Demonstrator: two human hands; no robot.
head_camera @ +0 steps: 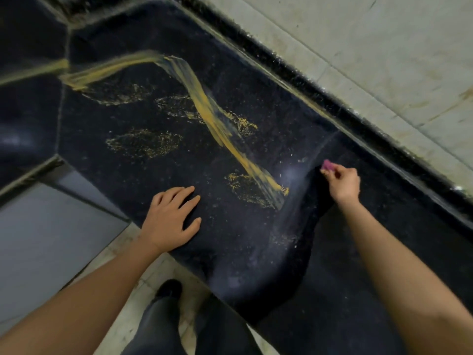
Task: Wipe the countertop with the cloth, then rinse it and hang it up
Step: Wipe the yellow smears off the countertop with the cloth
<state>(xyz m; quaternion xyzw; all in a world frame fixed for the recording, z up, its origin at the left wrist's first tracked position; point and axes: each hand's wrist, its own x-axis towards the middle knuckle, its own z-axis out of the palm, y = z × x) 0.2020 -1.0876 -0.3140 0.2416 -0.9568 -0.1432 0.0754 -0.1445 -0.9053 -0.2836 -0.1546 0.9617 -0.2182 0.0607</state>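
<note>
Cloth axis: only a small tip of the cloth [328, 165] shows past the fingertips. It points up and left in the view, toward the back edge of the countertop [153, 180]. The rest is hidden in the hand, so its long axis cannot be told.
Cloth look: pink to magenta, bunched small, slightly blurred.
Cloth place: right part of the dark countertop, near the raised black back edge. Whether it touches the surface cannot be told.
Right hand: the right hand [344, 184] has its fingers curled round the cloth and pinches it, with the pink tip showing at the hand's upper left.
Left hand: the left hand [170, 221] lies palm down on the countertop near the front edge, fingers straight and spread. It is well apart from the cloth, to its left.
Streak: a long yellow streak [204, 106] runs diagonally from upper left and ends between the two hands.
Blotches: thin yellowish blotches [144, 143] lie beside the streak.
Wall: pale stained wall tiles [358, 47] rise behind the back edge.
Below: pale floor [158, 272] and a dark shoe [169, 288].
</note>
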